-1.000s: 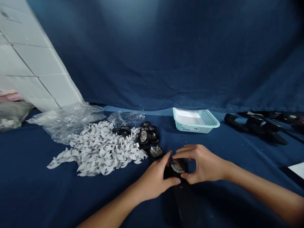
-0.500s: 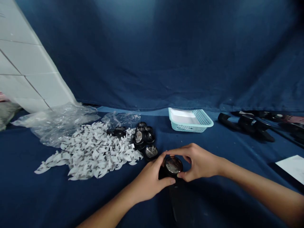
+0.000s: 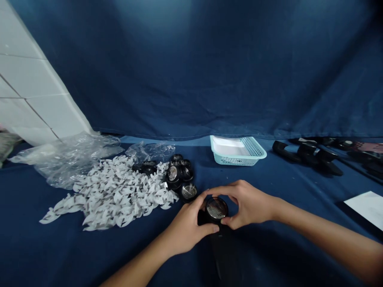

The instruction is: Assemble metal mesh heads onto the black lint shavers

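In front of me a round black cap with a shiny perforated metal disc (image 3: 217,208) sits at the top end of a long black handle (image 3: 226,255), which lies toward me on the cloth. My left hand (image 3: 189,226) is closed around the left side of that end, its thumb along the near edge. From the right, my right hand (image 3: 243,205) grips the cap's rim between thumb and fingers. To the left lie several more round black caps with perforated discs (image 3: 189,191). How the cap sits on the handle is hidden.
A heap of small white curved pieces (image 3: 116,195) and clear plastic bags (image 3: 68,157) lie left on the blue cloth. A light blue basket (image 3: 236,160) stands at the back. Several black curved parts (image 3: 308,155) and a white sheet (image 3: 366,207) are at right.
The view has shifted slightly, so everything sits a little further left. Both hands keep the same hold on the cap and the handle's end.
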Tool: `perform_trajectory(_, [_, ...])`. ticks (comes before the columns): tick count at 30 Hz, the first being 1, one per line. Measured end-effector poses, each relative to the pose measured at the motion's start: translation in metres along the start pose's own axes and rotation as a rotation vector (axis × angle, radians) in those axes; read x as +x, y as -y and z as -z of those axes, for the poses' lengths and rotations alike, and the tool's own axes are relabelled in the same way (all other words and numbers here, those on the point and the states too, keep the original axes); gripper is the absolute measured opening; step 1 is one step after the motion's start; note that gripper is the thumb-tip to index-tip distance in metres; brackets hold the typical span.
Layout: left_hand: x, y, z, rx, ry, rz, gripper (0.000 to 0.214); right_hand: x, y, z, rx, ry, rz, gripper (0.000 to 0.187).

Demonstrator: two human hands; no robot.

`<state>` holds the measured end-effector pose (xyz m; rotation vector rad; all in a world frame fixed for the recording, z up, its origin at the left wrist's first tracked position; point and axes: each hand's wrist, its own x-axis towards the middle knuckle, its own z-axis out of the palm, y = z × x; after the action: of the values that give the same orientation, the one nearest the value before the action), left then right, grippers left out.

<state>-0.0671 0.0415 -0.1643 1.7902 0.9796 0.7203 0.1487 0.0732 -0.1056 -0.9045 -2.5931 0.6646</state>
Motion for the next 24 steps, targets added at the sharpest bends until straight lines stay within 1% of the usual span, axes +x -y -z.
perform_trajectory(4, [0.000, 0.006, -0.001, 0.036, -0.037, 0.037, 0.085, -0.001, -0.001, -0.001, 0.019, -0.015, 0.013, 0.081])
perform_trajectory(7, [-0.001, 0.008, -0.002, 0.045, -0.035, 0.036, 0.086, -0.001, 0.000, -0.002, -0.007, -0.020, 0.008, 0.081])
perform_trajectory(12, [0.000, 0.002, -0.002, 0.049, -0.050, 0.036, 0.084, 0.000, 0.002, -0.001, -0.057, 0.006, -0.009, 0.079])
perform_trajectory(17, [-0.001, -0.003, -0.001, 0.064, -0.011, 0.026, 0.079, 0.002, 0.002, 0.000, -0.054, 0.040, 0.032, 0.074])
perform_trajectory(21, [-0.002, -0.004, 0.000, 0.073, -0.010, 0.039, 0.090, 0.003, 0.001, 0.001, -0.127, 0.038, 0.046, 0.070])
perform_trajectory(24, [-0.002, -0.004, -0.001, 0.078, -0.001, 0.056, 0.097, 0.003, 0.001, 0.000, -0.152, 0.038, 0.031, 0.073])
